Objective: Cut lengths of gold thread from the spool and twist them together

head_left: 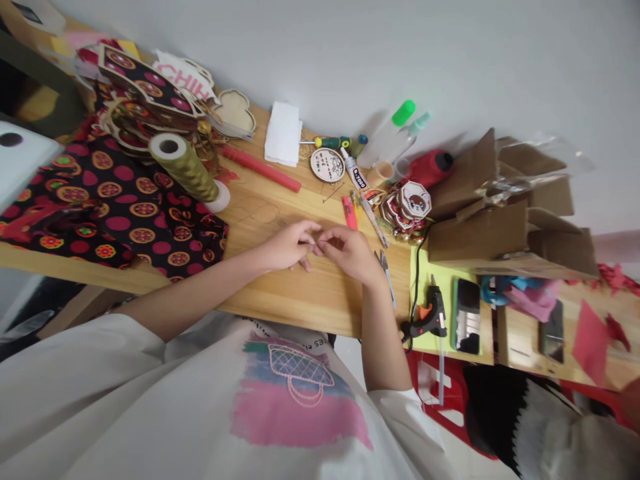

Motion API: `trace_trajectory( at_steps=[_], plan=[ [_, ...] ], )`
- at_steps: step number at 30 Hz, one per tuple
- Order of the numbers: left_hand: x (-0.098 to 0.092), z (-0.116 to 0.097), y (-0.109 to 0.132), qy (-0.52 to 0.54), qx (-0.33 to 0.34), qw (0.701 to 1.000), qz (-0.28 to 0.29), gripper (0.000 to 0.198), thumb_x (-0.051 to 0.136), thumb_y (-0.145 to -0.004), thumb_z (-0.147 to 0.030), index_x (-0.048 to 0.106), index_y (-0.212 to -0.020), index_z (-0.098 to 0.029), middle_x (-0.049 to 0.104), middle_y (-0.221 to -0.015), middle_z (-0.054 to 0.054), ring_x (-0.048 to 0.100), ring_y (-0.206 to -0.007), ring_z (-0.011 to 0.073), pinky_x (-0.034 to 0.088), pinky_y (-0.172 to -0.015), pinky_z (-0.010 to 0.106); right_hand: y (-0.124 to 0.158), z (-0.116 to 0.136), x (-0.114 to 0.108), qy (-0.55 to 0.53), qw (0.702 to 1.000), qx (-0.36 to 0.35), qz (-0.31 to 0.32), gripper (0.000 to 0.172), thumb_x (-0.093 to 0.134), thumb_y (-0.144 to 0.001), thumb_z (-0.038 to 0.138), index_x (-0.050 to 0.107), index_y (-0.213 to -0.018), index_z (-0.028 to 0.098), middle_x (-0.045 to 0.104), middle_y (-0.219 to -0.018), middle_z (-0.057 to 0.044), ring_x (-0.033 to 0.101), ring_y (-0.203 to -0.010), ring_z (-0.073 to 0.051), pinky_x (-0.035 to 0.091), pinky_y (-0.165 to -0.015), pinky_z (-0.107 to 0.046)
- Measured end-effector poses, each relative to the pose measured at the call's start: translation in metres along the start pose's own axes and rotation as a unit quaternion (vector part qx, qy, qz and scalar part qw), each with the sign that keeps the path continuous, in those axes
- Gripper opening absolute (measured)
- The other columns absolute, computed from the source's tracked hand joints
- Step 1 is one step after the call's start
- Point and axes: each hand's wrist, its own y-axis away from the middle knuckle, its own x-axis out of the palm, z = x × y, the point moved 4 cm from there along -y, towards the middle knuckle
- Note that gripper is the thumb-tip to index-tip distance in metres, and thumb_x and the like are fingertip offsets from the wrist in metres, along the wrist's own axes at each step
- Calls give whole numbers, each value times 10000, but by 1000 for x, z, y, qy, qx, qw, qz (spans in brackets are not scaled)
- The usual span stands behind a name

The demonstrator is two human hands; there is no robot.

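Note:
Over the bare wood of the table (285, 293), my two hands meet fingertip to fingertip. My left hand (290, 247) is closed in a loose pinch, its lower fingers curled down near the wood. My right hand (347, 253) pinches thumb against index finger right beside it. Whatever lies between the fingertips is too small to make out. Fine loose thread (255, 217) trails over the wood left of my hands. Just beyond my right hand are a pink-red lighter (349, 212) and a craft knife or pen-like tool (375, 223); blue-handled pliers (386, 270) lie by my right forearm.
Patterned cloth (125, 200) and a spool of olive ribbon (183, 167) are at left. Behind stand a red stick (263, 170), a round wooden disc (327, 165) and B-7000 glue (355, 170). At right are cardboard boxes (500, 233), a glue gun (433, 310) and a phone (466, 315).

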Motion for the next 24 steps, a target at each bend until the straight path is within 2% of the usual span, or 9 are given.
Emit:
trace_trajectory(
  at_steps=[24],
  plan=[
    [1,-1,0,2,-5,1000,-3,497,395,-821,-2,370,-1302,-124,666,-1056,122,625,-480,76,333,-331,137,1,3,0,-5,999,-27,32,132,474,-827,191,546,-717,177,617,-696,-5,447,-587,-106,363,-605,-236]
  ],
)
